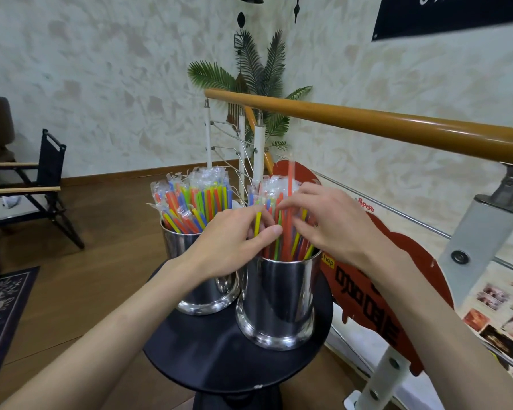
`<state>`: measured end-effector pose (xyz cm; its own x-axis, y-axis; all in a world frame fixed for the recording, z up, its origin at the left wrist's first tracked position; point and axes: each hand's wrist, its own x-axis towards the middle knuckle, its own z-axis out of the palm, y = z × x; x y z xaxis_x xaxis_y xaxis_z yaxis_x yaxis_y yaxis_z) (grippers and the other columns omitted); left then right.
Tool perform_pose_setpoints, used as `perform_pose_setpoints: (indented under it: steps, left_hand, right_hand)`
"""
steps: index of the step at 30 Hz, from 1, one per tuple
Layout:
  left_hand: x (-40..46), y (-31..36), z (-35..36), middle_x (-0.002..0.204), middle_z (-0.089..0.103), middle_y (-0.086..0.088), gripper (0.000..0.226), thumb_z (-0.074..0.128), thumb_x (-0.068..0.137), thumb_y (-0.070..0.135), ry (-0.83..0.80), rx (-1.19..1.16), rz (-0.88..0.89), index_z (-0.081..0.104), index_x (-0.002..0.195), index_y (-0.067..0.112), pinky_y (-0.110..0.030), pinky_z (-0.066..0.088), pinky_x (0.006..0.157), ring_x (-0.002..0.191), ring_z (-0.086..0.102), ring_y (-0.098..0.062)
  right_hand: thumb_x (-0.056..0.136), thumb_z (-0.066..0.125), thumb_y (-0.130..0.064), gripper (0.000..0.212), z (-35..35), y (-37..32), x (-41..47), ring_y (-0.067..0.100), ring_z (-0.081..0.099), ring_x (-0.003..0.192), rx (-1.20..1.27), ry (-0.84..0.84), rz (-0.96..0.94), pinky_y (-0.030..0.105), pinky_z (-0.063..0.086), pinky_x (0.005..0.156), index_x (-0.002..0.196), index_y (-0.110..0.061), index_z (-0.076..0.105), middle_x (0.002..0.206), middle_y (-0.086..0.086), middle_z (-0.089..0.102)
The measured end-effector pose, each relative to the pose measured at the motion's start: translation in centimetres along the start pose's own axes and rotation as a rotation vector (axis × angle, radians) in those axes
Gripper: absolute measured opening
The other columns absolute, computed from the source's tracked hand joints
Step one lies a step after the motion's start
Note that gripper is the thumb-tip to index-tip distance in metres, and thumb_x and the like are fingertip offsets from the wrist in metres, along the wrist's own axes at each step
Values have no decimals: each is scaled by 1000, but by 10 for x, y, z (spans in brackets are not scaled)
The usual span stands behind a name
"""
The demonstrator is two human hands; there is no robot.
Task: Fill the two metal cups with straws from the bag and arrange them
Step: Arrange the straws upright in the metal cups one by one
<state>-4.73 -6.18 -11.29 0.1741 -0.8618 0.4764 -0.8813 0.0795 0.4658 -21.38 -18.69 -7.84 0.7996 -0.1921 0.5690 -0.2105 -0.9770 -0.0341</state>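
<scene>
Both hands work in the straws of the nearer cup [279,300], which stands at the front right of the small round black counter [219,356]. As for the grip, the left hand [228,247] has its thumb and fingers closed round a few straws [282,232] near the cup's left side, a yellow one showing between them. The right hand [329,226] comes in from the other side with fingers curled into the bundle, seemingly pinching or combing the straws; exactly which ones it holds is hard to tell. One red straw [290,179] stands up higher than the others just beyond the right hand.

Behind and to the left, touching or almost touching the first, the second cup [202,294] is already packed with wrapped straws [196,199] in orange, yellow, green and blue, leaning slightly but fairly even.

No bag shows anywhere, so filling looks finished. What seems left is tidying: levelling the tall red straw and evening out the nearer bundle.

Farther off are a wooden handrail [367,119] and a palm plant [258,72] by the wall.
</scene>
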Motion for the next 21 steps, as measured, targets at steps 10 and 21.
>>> perform_pose_setpoints:
  steps: [10, 21]
  left_hand:
    - [-5, 1, -9, 112, 65, 3, 83, 41, 80, 83, -44, 242, 65, 30, 139, 25, -36, 52, 85, 92, 63, -15]
    - [-7, 3, -11, 115, 58, 1, 64, 34, 93, 69, -32, 253, 143, 37, 134, 21, -38, 50, 87, 98, 60, -16]
  right_hand:
    - [89, 75, -9, 31, -9, 3, 0, 22, 67, 84, -238, 404, -103, 19, 41, 61, 119, -6, 71, 103, 9, 69]
    - [101, 62, -23, 16, -38, -11, 4, 3, 66, 79, 317, 582, 55, 15, 49, 69, 103, -13, 75, 90, 0, 74]
